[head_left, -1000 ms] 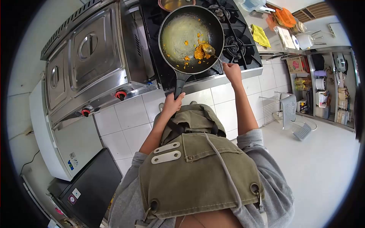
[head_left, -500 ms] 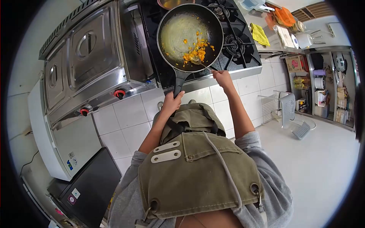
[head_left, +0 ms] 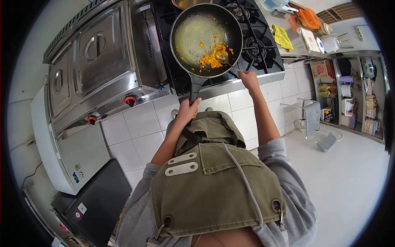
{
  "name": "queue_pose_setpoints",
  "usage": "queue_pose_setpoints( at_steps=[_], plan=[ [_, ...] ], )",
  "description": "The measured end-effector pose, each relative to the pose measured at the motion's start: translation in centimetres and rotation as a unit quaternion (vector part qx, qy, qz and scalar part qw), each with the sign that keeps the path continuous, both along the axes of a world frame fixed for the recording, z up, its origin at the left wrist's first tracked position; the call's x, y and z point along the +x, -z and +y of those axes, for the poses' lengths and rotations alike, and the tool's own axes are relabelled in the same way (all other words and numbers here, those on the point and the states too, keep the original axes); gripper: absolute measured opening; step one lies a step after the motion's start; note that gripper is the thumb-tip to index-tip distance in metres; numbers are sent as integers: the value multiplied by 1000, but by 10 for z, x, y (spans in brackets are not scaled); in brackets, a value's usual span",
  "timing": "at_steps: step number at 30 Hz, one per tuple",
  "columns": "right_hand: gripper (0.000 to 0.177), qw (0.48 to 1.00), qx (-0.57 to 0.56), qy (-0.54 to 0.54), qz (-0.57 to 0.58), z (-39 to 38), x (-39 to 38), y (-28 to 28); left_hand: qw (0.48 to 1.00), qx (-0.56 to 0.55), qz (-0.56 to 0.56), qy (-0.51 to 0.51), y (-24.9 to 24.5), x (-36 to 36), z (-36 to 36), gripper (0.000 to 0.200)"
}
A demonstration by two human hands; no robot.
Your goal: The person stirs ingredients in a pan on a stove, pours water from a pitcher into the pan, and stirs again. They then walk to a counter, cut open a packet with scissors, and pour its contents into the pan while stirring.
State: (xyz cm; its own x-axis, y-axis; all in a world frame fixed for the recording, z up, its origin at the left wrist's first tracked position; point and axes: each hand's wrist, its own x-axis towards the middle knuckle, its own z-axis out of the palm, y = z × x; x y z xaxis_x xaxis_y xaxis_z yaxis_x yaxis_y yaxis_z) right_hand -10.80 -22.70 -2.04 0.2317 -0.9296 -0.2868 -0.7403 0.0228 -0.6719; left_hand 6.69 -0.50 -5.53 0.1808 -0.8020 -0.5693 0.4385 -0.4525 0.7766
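Observation:
A dark frying pan point(head_left: 181, 61) sits over the gas stove point(head_left: 267, 61), its handle pointing toward me. My left hand point(head_left: 189, 110) is wrapped round that handle. Orange-yellow scrambled bits point(head_left: 210, 60) lie in the lower right of the pan, and a pale, greasy film covers much of the base. My right hand point(head_left: 247, 78) grips the end of a metal spoon point(head_left: 232, 66), just outside the pan's right rim. The spoon's bowl rests among the bits.
A bowl point(head_left: 190, 3) stands behind the pan. To the left is a steel food warmer point(head_left: 96, 47) with red knobs. A yellow cloth point(head_left: 282, 37) hangs over the counter edge at right. A grey chair point(head_left: 313, 117) and shelves point(head_left: 349, 88) stand further right.
My right hand has shifted slightly right and the spoon's bowl has moved right and up among the bits. My left hand keeps its hold on the pan handle.

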Motion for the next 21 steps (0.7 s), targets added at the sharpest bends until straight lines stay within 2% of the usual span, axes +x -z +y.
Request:
queue_pose_setpoints(
  at_steps=[3, 4, 5, 7, 10, 13, 15, 18, 21],
  plan=[
    [34, 999, 23, -5, -28, -3, 4, -2, 1000, 7, 8, 2, -5, -1, 0, 30],
    [38, 995, 91, 35, -37, -2, 6, -5, 1000, 6, 8, 2, -6, -1, -2, 30],
    [37, 996, 74, 0, -40, 11, 10, -18, 1000, 6, 0, -2, -7, -2, -2, 30],
    [37, 996, 83, -13, 23, 12, 10, 0, 1000, 8, -6, -1, -4, -4, 2, 30],
    [39, 997, 72, 8, -4, 9, 11, -20, 1000, 4, 4, -6, 1, 0, -1, 31],
    [40, 997, 68, -33, 10, -1, -2, 8, 1000, -6, -29, -1, -1, -2, 0, 29],
    [42, 999, 16, -45, 24, -13, -6, -1, 1000, 7, -27, -3, 1, 0, 1, 28],
    [43, 998, 31, -31, 38, -8, -8, -2, 999, -4, -36, 2, 2, -1, 1, 28],
    [43, 998, -30, -45, 41, -10, -2, -8, 1000, 2, -19, -6, 1, -1, 0, 28]
  ],
)
